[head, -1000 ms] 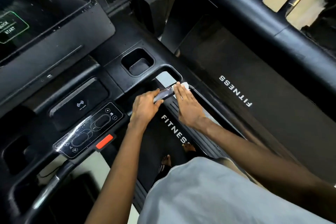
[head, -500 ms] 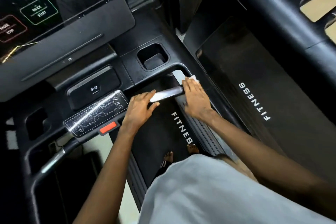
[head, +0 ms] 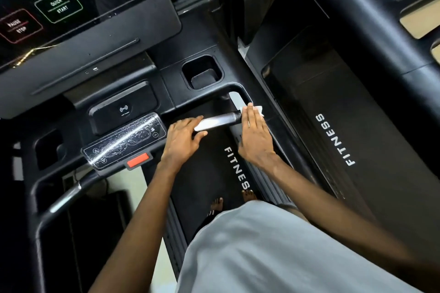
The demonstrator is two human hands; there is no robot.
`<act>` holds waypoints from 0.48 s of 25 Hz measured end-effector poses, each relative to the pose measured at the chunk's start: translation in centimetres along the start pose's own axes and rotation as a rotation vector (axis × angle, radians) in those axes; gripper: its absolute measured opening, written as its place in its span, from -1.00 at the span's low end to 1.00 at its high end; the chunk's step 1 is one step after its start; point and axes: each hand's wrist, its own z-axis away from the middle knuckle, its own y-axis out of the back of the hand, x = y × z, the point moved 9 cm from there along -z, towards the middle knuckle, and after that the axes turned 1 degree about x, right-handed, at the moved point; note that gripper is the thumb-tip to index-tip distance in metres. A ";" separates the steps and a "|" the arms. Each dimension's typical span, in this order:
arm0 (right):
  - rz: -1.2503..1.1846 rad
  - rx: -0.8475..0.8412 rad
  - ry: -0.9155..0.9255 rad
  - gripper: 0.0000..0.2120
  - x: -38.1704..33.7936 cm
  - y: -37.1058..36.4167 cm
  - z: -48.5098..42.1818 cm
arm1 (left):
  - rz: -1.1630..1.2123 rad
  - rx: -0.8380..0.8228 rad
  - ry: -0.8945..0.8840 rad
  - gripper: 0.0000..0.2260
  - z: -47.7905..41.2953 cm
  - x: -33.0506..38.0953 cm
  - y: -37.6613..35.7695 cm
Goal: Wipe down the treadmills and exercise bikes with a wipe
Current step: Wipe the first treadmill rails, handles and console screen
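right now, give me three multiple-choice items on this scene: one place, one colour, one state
1. Where is the wipe?
A) in a bucket
B) under the right hand, by the right end of the silver bar
C) draped on a bike seat

2. What colour is the tab below the button panel?
A) green
B) blue
C) red

3. How is the right hand?
A) clenched in a fist
B) flat, fingers straight on the wipe
C) hanging free

Answers: B, white wipe shows past the fingertips beside the bar; C, the tab is bright red; B, the fingers lie straight over the wipe.
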 end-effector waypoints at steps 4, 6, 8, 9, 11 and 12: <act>-0.040 -0.030 0.032 -0.05 -1.4 -0.7 -0.5 | -0.037 -0.034 -0.013 -0.54 0.1 0.5 0.2; -0.030 -0.039 0.135 -0.11 -1.8 0.0 -2.1 | -0.051 -0.062 -0.013 -0.52 0.1 0.5 0.1; -0.016 -0.016 0.168 -0.23 -1.5 1.1 -3.9 | -0.026 -0.091 -0.009 -0.51 0.0 0.4 0.0; 0.019 -0.004 0.168 -0.29 -1.2 1.6 -4.4 | -0.013 -0.103 -0.006 -0.51 0.0 0.4 0.1; 0.063 0.025 0.157 -0.38 -0.8 1.9 -4.4 | 0.010 -0.122 0.003 -0.51 -0.1 0.3 0.1; 0.053 0.024 0.155 -0.42 -1.0 1.7 -4.3 | 0.020 -0.123 0.011 -0.51 -0.1 0.3 0.2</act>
